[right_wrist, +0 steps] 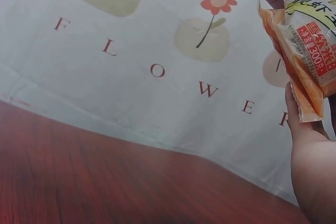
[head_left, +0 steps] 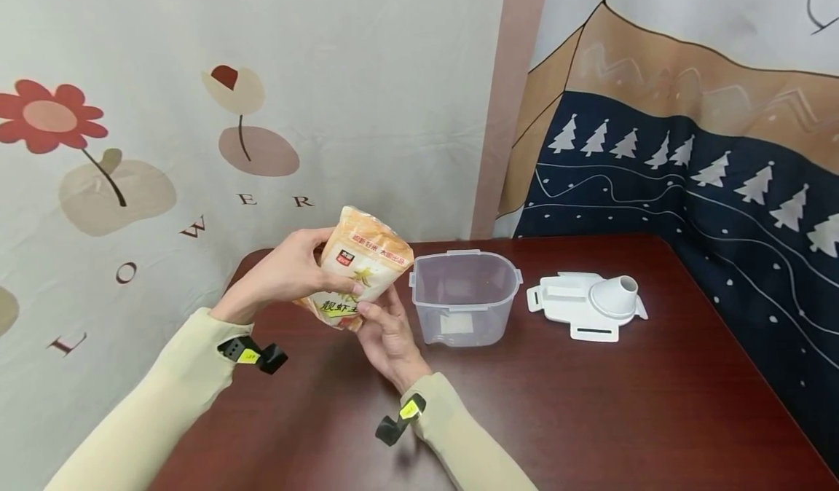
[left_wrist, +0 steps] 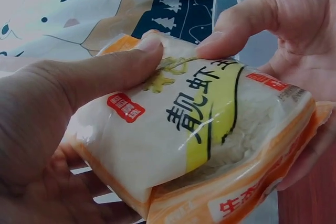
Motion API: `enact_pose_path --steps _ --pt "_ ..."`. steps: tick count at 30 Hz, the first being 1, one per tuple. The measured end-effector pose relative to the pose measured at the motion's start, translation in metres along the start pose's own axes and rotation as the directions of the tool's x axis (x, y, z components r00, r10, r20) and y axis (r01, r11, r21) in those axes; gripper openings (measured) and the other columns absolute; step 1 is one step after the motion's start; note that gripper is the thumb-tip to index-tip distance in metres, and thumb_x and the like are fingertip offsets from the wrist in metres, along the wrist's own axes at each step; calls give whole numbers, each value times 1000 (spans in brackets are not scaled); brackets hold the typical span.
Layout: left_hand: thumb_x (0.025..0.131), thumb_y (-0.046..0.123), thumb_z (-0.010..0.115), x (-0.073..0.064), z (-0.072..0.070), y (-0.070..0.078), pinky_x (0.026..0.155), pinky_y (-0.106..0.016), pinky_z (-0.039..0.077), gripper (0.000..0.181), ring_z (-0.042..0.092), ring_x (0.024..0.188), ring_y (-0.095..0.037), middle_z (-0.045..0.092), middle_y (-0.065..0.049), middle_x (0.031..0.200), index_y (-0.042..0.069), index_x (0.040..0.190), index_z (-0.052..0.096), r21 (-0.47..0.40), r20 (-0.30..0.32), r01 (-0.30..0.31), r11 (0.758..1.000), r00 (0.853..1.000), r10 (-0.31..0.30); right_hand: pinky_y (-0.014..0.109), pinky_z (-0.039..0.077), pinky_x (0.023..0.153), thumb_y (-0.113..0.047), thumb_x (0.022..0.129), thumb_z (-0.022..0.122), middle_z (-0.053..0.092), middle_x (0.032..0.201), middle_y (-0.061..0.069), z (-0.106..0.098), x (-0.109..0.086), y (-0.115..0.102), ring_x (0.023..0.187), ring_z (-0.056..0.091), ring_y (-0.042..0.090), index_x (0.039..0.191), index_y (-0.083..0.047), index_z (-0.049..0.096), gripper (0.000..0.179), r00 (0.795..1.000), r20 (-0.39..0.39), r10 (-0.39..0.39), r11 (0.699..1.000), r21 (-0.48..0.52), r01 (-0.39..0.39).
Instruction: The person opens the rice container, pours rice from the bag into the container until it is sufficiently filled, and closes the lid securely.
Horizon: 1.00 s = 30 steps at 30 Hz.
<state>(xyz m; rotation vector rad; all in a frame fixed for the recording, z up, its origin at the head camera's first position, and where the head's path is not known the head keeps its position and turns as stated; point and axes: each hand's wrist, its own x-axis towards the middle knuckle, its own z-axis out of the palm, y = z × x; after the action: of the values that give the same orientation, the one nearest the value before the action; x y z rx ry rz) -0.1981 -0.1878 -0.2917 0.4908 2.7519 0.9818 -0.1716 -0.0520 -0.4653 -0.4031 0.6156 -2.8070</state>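
Rice packet [head_left: 367, 258]: up in the air above the back-left part of the bench [head_left: 590, 403], held by both grips.
Packet step: looks like the handling stage to me, just a two-handed hold. Can't tell if the bag's been opened.
Packet next: I'd say it calls for an even squeeze, one side steadying while the other shifts, since a soft bag like that could buckle.
Packet looks: chunky, brick-ish pouch, white front with a yellow-green band and bold black characters, small red badges, orange edging. Pale stuff behind the clear film, rice grains I reckon. Orange end seal [left_wrist: 252, 187] sticks out as a creased flap.
Left grip [head_left: 288, 269]: clamped on the packet, thumb across the printed front.
Right grip [head_left: 390, 342]: clamped on it too, thumb on the front, fingers round behind.
Clear tub [head_left: 485, 323]: just right of the packet, upright on the bench, no lid on.
White spouted lid [head_left: 564, 294]: lying flat right of the tub, not touching it.
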Motion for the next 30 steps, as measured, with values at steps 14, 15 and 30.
enact_pose_path --steps 14,15,30 --pt "75 18 91 7 -9 -14 79 -35 57 63 70 89 -22 73 -9 105 15 131 61 -81 169 -67 994 982 81 34 47 103 -15 83 81 64 131 -8 -6 1 0 120 60 13 131 -39 61 56 1000 5 23 999 29 -23" --pt "75 18 91 6 -10 -14 79 -34 57 64 70 89 -22 72 -9 105 15 132 60 -82 172 -68 994 982 81 34 47 103 -16 83 81 64 131 -8 -6 1 0 120 60 13 131 -39 61 56 1000 4 24 999 30 -24" --pt "73 19 94 -4 -4 -8 82 -36 54 71 67 94 -21 72 -6 111 17 136 61 -22 115 -62 998 991 64 30 47 102 -22 86 80 63 132 -9 -10 1 -1 120 59 12 134 -39 57 55 998 51 38 995 92 -42"
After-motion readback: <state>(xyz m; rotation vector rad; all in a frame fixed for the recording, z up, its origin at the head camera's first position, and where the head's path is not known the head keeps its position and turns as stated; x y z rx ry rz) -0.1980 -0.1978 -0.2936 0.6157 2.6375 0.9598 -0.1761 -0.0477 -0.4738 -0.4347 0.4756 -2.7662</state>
